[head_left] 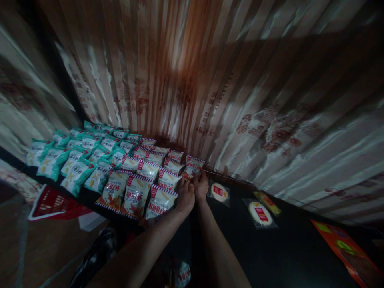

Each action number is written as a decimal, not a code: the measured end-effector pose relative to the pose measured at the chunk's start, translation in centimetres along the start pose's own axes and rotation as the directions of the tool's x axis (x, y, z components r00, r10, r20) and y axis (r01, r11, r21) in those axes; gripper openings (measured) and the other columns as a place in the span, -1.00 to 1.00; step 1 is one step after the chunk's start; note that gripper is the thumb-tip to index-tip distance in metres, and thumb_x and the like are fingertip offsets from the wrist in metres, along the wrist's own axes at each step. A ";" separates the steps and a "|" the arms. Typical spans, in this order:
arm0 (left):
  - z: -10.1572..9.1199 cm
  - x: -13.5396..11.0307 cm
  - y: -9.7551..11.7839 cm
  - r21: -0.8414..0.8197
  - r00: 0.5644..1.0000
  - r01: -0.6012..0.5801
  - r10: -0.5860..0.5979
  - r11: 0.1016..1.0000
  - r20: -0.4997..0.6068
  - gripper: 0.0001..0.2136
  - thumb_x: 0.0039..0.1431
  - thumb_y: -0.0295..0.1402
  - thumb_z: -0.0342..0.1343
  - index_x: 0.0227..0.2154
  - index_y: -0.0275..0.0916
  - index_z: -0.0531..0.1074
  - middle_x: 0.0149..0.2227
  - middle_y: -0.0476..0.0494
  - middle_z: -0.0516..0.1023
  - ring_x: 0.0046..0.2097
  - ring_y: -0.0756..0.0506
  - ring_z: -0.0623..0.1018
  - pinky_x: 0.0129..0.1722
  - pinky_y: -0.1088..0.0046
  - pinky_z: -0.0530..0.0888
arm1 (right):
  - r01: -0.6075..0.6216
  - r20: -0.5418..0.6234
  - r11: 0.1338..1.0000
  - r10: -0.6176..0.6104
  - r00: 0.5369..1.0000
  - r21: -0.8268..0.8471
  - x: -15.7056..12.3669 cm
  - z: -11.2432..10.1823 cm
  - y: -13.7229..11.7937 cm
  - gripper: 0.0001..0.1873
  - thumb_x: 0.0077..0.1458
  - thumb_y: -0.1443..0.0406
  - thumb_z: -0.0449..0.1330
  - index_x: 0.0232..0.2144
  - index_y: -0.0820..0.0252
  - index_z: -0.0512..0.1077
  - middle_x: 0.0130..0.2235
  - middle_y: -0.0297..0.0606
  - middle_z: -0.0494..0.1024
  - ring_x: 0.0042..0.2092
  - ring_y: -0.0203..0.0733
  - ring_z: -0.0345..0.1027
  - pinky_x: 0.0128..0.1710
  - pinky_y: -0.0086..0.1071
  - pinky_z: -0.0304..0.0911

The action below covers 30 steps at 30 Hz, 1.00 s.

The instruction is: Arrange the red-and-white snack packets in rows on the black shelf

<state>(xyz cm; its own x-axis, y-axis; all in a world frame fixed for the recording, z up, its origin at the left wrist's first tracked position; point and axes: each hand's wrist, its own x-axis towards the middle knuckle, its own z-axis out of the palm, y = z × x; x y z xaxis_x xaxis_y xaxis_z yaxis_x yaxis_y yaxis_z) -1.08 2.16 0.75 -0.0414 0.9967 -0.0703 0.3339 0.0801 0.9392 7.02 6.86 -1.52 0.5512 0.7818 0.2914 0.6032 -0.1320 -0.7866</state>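
Note:
A white snack bag (193, 163) with red lettering and a striped top edge stands upright at the right end of the back row. My right hand (201, 185) grips its lower right side. The curled fingers of my left hand (186, 195) hold its lower left part, and the two hands almost meet. Left of them, rows of matching white-and-red bags (135, 195) stand close together. Farther left are several rows of teal snack bags (78, 175).
Right of my hands on the black tabletop (228, 236) lie two round packaged items (259, 214), a small yellow packet (268, 203) and an orange package (349, 252). A pleated printed curtain (222, 96) hangs behind. A red basket (57, 203) is below the left edge.

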 end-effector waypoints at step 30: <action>-1.9 -3.4 0.2 0.074 0.999 -0.031 0.029 0.997 0.020 -0.64 0.22 -0.40 -0.18 -0.02 -0.25 0.43 0.08 -0.22 0.45 0.15 -0.13 0.38 0.18 0.35 0.25 | 0.128 -0.024 0.992 -0.128 0.991 -0.012 -4.3 0.0 1.2 -0.45 0.08 0.11 -0.06 0.04 0.30 0.29 0.02 0.06 0.40 0.07 0.04 0.23 0.06 -0.09 0.15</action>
<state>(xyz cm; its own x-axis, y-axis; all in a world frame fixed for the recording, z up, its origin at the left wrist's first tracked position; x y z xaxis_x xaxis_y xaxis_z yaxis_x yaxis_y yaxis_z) -2.68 -1.22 1.78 -0.0124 0.9987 -0.0494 0.4043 0.0502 0.9133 5.37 3.39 -3.74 0.4828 0.7776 0.4029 0.6759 -0.0383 -0.7360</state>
